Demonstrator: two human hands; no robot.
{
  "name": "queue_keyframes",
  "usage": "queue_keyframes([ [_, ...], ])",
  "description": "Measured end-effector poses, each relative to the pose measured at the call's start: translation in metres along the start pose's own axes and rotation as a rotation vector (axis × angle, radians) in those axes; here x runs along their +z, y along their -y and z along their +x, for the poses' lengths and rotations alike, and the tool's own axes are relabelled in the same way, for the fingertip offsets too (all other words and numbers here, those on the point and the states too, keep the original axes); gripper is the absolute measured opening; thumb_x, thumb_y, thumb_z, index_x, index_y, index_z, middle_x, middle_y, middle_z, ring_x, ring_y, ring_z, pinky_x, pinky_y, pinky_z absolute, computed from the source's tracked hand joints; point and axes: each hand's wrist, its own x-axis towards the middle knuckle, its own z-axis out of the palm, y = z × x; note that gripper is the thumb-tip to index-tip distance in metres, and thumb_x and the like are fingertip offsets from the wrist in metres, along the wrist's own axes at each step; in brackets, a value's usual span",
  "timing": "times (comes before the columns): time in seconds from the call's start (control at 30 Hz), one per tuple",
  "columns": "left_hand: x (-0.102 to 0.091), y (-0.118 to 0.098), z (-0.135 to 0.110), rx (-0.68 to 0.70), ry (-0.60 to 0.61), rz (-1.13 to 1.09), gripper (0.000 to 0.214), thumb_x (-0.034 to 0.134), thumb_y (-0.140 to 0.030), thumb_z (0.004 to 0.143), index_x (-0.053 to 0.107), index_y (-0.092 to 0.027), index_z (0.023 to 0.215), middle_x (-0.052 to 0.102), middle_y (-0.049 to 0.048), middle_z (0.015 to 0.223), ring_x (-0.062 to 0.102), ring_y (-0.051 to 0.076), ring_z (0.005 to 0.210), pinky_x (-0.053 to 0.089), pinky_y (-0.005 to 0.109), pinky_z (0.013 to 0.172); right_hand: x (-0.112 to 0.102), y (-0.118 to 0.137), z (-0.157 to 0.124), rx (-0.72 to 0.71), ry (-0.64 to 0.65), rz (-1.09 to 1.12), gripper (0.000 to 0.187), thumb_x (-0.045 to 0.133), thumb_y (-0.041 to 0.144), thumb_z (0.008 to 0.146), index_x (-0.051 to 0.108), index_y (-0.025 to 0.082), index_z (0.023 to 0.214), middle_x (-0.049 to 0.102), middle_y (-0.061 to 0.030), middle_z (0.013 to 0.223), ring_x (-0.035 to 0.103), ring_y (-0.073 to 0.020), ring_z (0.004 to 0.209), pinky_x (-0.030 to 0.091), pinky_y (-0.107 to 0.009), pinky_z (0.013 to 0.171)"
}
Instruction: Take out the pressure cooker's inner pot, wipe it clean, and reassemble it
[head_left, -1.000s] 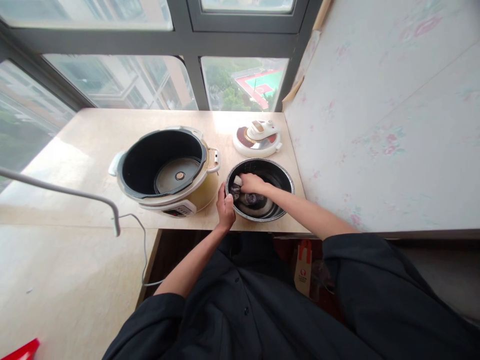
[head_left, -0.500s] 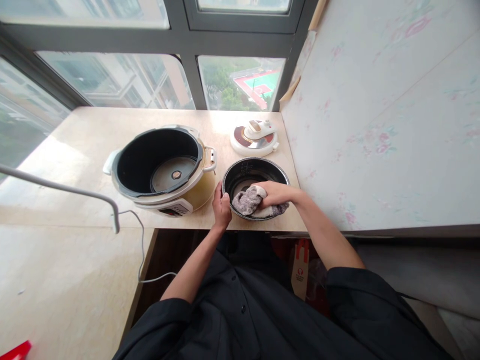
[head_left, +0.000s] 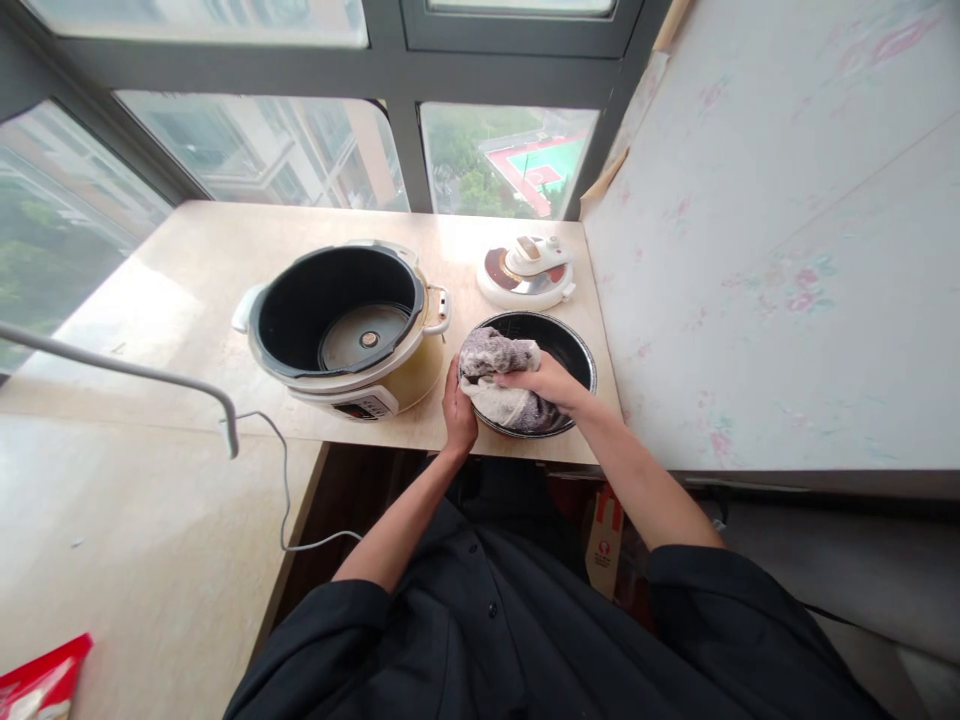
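Note:
A black inner pot stands on the wooden counter near its front edge. My left hand is closed against the pot's left side, its fingers partly hidden by the rim and cloth. In my right hand is a bunched grey-and-white cloth, held at the pot's left rim and over its opening. Left of the pot sits a white-and-yellow pressure cooker body, open at the top. Its lid lies behind the pot.
A floral-papered panel borders the counter on the right, and windows rise behind. At left a grey metal rod and a thin cable cross the view. A red packet lies at lower left.
The right hand has lifted the cloth from the pot's inside to its left rim. The left hand stays at the pot's left side. The camera view has shifted slightly.

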Motion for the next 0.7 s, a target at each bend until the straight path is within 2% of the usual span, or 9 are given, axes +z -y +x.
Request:
queue_keyframes([
  [0.07, 0.000, 0.003, -0.001, -0.012, -0.002, -0.003, 0.057, 0.038, -0.057, 0.099, 0.056, -0.020, 0.139, 0.059, 0.0123, 0.143, 0.053, 0.026, 0.135, 0.037, 0.039, 0.117, 0.014, -0.003, 0.016, -0.032, 0.024, -0.027, 0.048, 0.085, 0.039, 0.061, 0.072, 0.014, 0.100, 0.075, -0.0071, 0.099, 0.068, -0.0260, 0.093, 0.053, -0.040, 0.087],
  [0.17, -0.001, 0.009, -0.001, -0.020, 0.006, -0.007, 0.054, 0.038, -0.054, 0.099, 0.057, -0.020, 0.136, 0.061, 0.0122, 0.140, 0.054, 0.026, 0.134, 0.038, 0.040, 0.116, 0.026, -0.004, 0.033, -0.144, -0.083, -0.235, 0.043, 0.082, 0.035, 0.062, 0.069, 0.015, 0.098, 0.072, -0.0031, 0.095, 0.065, -0.0226, 0.089, 0.050, -0.034, 0.083],
  [0.23, -0.001, 0.010, -0.001, -0.023, 0.009, -0.010, 0.053, 0.037, -0.053, 0.100, 0.056, -0.019, 0.137, 0.060, 0.0127, 0.142, 0.052, 0.025, 0.136, 0.036, 0.040, 0.117, 0.029, -0.002, 0.040, -0.238, -0.135, -0.395, 0.037, 0.079, 0.034, 0.064, 0.067, 0.017, 0.094, 0.070, -0.0010, 0.091, 0.063, -0.0208, 0.085, 0.049, -0.032, 0.080],
  [0.33, 0.000, 0.009, -0.001, -0.042, 0.002, -0.006, 0.055, 0.034, -0.051, 0.101, 0.055, -0.017, 0.139, 0.058, 0.0135, 0.143, 0.052, 0.025, 0.137, 0.035, 0.039, 0.119, 0.030, 0.002, 0.048, -0.372, -0.131, -0.583, 0.025, 0.073, 0.033, 0.070, 0.064, 0.019, 0.089, 0.068, -0.0017, 0.088, 0.061, -0.0209, 0.083, 0.048, -0.031, 0.079],
  [0.4, 0.000, 0.005, -0.001, -0.042, 0.010, -0.014, 0.056, 0.034, -0.050, 0.102, 0.053, -0.017, 0.142, 0.055, 0.0127, 0.147, 0.048, 0.024, 0.140, 0.032, 0.039, 0.120, 0.028, 0.003, 0.053, -0.413, -0.163, -0.707, 0.022, 0.068, 0.029, 0.072, 0.065, 0.020, 0.091, 0.068, -0.0046, 0.094, 0.062, -0.0238, 0.090, 0.048, -0.033, 0.083],
  [0.53, -0.002, -0.001, 0.000, -0.021, 0.048, -0.015, 0.059, 0.038, -0.051, 0.101, 0.048, -0.018, 0.148, 0.047, 0.0108, 0.155, 0.038, 0.023, 0.147, 0.027, 0.038, 0.124, 0.017, 0.006, 0.065, -0.361, -0.295, -0.884, 0.035, 0.064, 0.024, 0.074, 0.065, 0.020, 0.109, 0.068, -0.0108, 0.112, 0.063, -0.0302, 0.104, 0.048, -0.039, 0.092],
  [0.63, -0.006, -0.001, 0.001, -0.017, 0.070, 0.024, 0.061, 0.039, -0.054, 0.101, 0.048, -0.018, 0.149, 0.046, 0.0110, 0.156, 0.036, 0.024, 0.148, 0.024, 0.039, 0.125, 0.001, 0.009, 0.070, -0.349, -0.382, -0.877, 0.040, 0.065, 0.022, 0.072, 0.066, 0.019, 0.112, 0.069, -0.0127, 0.115, 0.063, -0.0325, 0.107, 0.048, -0.042, 0.094],
  [0.7, -0.008, -0.002, 0.002, -0.026, 0.079, 0.042, 0.060, 0.040, -0.054, 0.100, 0.049, -0.019, 0.149, 0.047, 0.0110, 0.155, 0.039, 0.024, 0.147, 0.024, 0.041, 0.125, -0.011, 0.010, 0.070, -0.351, -0.418, -0.766, 0.040, 0.068, 0.023, 0.070, 0.068, 0.018, 0.110, 0.072, -0.0111, 0.110, 0.065, -0.0318, 0.104, 0.049, -0.043, 0.094],
])
